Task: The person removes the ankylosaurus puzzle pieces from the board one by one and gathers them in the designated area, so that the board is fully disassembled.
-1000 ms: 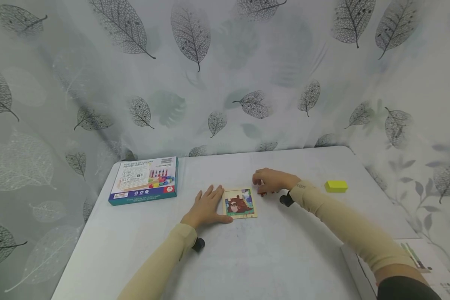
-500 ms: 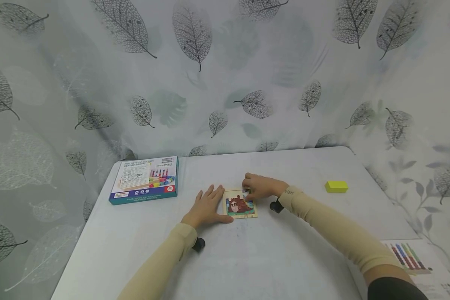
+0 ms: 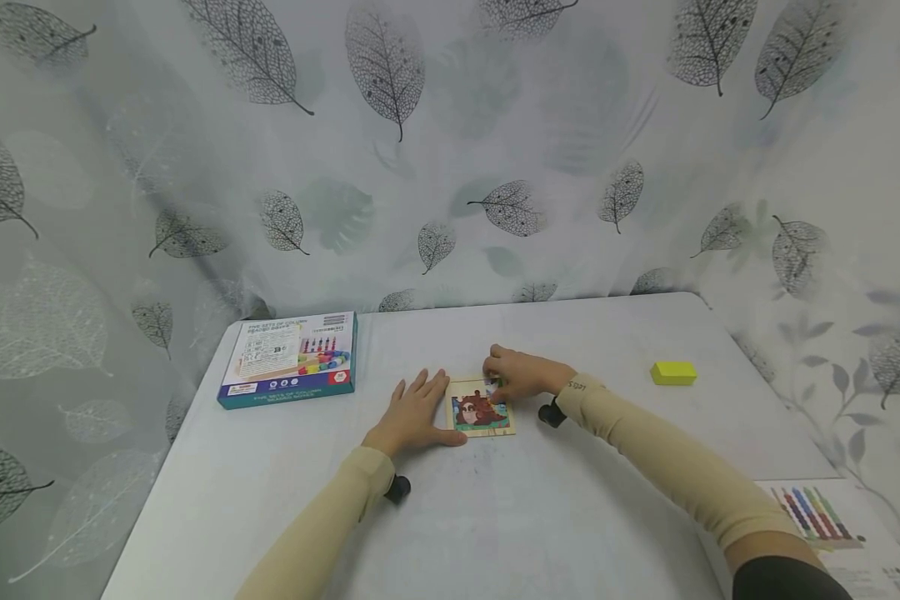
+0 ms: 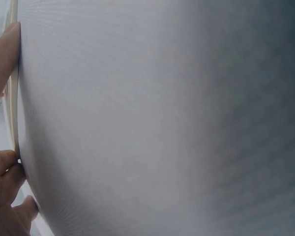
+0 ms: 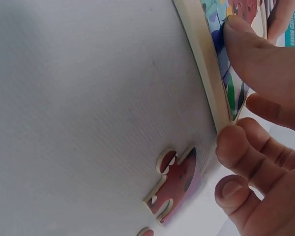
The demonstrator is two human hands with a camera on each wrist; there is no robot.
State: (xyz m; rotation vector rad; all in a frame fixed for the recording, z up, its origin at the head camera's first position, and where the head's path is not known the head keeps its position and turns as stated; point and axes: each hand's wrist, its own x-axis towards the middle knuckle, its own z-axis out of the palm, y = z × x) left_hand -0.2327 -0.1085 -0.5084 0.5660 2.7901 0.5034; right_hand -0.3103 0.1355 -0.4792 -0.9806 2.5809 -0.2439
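Observation:
A square wooden jigsaw puzzle (image 3: 480,410) with a brown animal picture lies flat on the white table. My left hand (image 3: 414,414) rests beside it with fingers spread, thumb and fingertips against its left edge. My right hand (image 3: 525,372) is over the upper right corner. In the right wrist view its thumb touches a blue and green puzzle piece (image 5: 219,43) in the picture, while the other fingers curl at the board's corner; the grip is partly hidden. A loose red-brown puzzle piece (image 5: 177,182) lies on the table near that hand, with part of another piece (image 5: 146,231) below.
A flat boxed bead set (image 3: 288,358) lies at the back left of the table (image 3: 435,517). A yellow block (image 3: 673,372) sits to the right. A white box (image 3: 832,521) with coloured columns printed on it is at the front right, partly under the right arm.
My right hand has moved left from the loose pieces beside the puzzle onto its upper right corner, and has stayed nearly still over the last half second. The left hand has not moved.

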